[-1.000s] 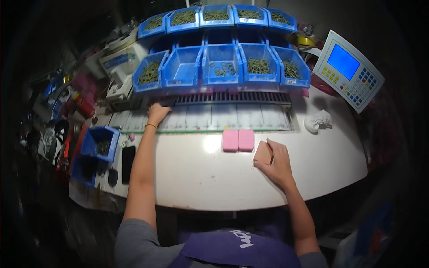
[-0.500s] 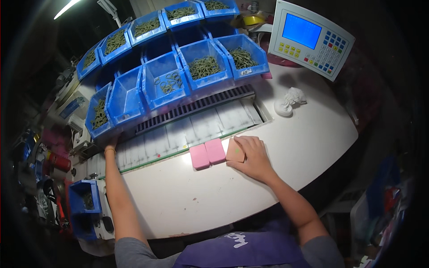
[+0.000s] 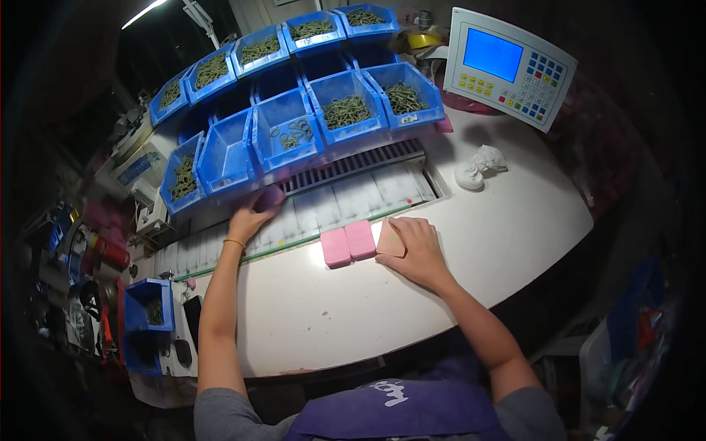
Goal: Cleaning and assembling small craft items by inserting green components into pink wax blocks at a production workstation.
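Note:
My left hand [image 3: 251,220] reaches over the pale slatted strip below the blue bins, its fingers closed on a pinkish-purple rounded piece [image 3: 270,198] in shadow, whose exact kind I cannot make out. On the white tabletop, my right hand [image 3: 418,250] wraps thumb and fingers around a tan block [image 3: 390,239] with a small green mark on top, partly covered by the hand. Just left of it two pink rounded-corner blocks, a left one [image 3: 335,248] and a right one [image 3: 360,239], lie side by side.
Tilted blue bins [image 3: 285,136] with green ring-like pieces stand in rows at the back. A control panel [image 3: 507,67] with a blue screen is at back right, near a knotted white bag [image 3: 479,169]. Smaller blue bins [image 3: 149,304] sit at the left edge.
My left hand has come out from below the left bins and moved right, now with the pinkish-purple piece in it. My right hand stays on the tan block. The view has shifted slightly.

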